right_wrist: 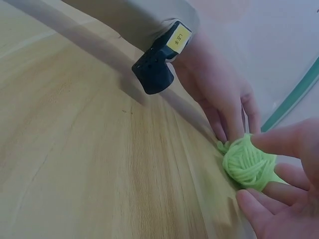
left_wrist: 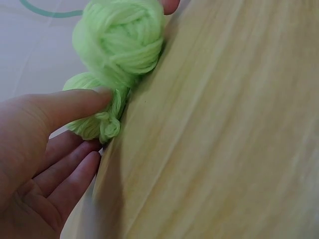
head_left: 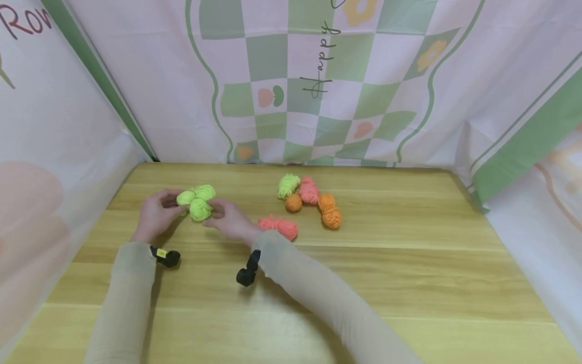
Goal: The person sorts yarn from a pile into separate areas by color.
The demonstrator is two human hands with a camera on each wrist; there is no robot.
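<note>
Both hands hold lime-green yarn at the left of the table. Seen from the head, it forms a cluster of three rounded lobes: an oval bundle (head_left: 185, 197) on the left, a second bundle (head_left: 205, 192) behind and a wound ball (head_left: 200, 209) in front. My left hand (head_left: 156, 215) pinches the left bundle, its thumb pressed over the knotted strands in the left wrist view. Around the yarn's right side curl the thumb and fingers of my right hand (head_left: 232, 221). The ball (right_wrist: 249, 163) lies between both hands in the right wrist view, close over the wooden tabletop.
Beside my right wrist lies a coral yarn skein (head_left: 278, 227). Farther back sit another lime-green skein (head_left: 288, 186), a second coral skein (head_left: 309, 190), a small orange ball (head_left: 293, 202) and an orange skein (head_left: 330, 211). Printed cloth (head_left: 313, 126) hangs along the table's back edge.
</note>
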